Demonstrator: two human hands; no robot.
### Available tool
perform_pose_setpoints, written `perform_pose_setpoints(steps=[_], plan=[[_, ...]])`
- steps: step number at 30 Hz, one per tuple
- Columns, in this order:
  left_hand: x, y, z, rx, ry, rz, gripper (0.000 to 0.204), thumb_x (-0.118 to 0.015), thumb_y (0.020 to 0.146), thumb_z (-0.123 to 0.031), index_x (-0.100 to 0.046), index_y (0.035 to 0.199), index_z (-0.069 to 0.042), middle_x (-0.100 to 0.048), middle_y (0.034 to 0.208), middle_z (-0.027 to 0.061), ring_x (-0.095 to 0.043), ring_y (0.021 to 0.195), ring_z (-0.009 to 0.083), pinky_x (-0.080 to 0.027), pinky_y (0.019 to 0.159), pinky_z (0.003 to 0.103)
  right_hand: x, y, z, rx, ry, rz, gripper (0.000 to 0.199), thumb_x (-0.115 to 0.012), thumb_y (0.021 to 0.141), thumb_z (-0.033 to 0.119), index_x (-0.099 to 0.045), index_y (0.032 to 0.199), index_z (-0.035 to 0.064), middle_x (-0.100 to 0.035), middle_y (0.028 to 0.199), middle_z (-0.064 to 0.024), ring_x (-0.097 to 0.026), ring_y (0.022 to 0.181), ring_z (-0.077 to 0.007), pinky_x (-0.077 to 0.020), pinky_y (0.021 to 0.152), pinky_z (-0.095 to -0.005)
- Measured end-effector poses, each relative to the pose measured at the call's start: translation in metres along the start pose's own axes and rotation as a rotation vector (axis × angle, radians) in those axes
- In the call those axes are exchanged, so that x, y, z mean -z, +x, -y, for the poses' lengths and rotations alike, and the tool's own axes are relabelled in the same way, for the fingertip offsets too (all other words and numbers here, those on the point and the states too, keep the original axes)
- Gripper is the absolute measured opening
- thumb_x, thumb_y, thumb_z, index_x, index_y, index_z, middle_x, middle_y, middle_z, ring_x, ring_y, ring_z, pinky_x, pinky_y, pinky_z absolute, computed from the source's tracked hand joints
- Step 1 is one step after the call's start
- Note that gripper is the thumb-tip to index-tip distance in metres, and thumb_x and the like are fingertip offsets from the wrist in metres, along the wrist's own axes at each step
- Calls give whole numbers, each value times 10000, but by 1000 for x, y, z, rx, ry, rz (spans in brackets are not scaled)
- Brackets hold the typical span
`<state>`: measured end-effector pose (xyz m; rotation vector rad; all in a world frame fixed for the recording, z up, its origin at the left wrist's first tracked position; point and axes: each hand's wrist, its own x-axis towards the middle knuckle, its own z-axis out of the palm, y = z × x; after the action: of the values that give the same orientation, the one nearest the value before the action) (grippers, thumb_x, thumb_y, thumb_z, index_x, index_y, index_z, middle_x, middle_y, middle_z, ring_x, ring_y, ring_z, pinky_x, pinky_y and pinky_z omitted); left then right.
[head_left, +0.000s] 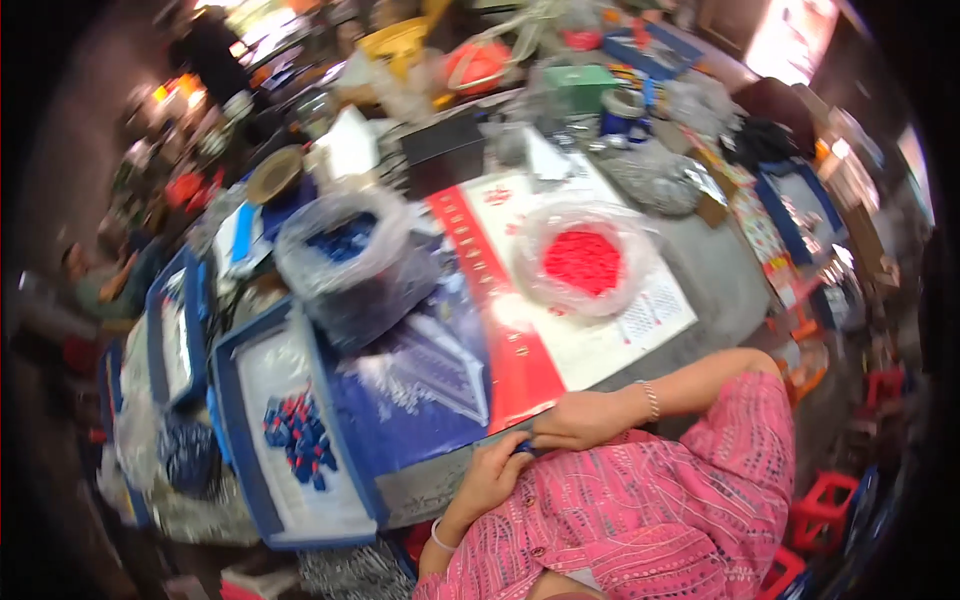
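My left hand (488,477) is closed, its fingertips pinching a small dark blue piece (523,447) at the table's near edge, close to my body. Beside it my right hand (578,419) is curled shut with its fingertips against the same spot; what they grip is hidden. To the left, a blue-rimmed tray (342,425) with a white bottom bears a pile of small blue-and-red pieces (300,437). Beyond my hands stand a clear plastic bag of small blue pieces (345,240) and another bag of small bright red pieces (583,262).
Both bags stand on a printed blue, red and white sheet (520,370). More blue trays (178,325) lie at the left. A black box (442,152), a green box (580,90) and a bag of silvery parts (655,178) crowd the far side. Red stools (825,510) stand at right.
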<state>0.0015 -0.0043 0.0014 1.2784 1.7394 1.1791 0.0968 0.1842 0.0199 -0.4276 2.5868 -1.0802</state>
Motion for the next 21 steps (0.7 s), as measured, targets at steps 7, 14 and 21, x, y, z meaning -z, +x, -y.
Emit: perform_pose_setpoints(steps=[7, 14, 21], plan=[[-7, 0, -2, 15, 277, -41, 226, -545, 807, -72, -580, 1021, -10, -601, 773, 209, -606, 696, 362, -468, 616, 352, -30, 9, -29, -477, 1266, 207, 399, -451, 914, 375, -530, 690, 55, -483, 571, -8, -449, 484, -129, -366, 444, -257], [-4, 1, 14, 480, -592, 103, 193, -493, 879, -71, -552, 1047, 3, -543, 645, 23, -472, 505, 75, -360, 462, 222, -2, -2, -29, 421, -432, -203, 282, -541, 837, 338, -501, 779, 65, -584, 775, -108, -578, 660, -263, -444, 560, -388], [-8, -1, 20, 434, -583, 165, 168, -499, 879, -67, -545, 1026, -1, -535, 671, -1, -468, 558, 63, -363, 505, 193, -14, 2, -19, 84, -110, -6, 309, -426, 912, 310, -529, 824, 32, -609, 704, -146, -603, 657, -317, -456, 579, -423]])
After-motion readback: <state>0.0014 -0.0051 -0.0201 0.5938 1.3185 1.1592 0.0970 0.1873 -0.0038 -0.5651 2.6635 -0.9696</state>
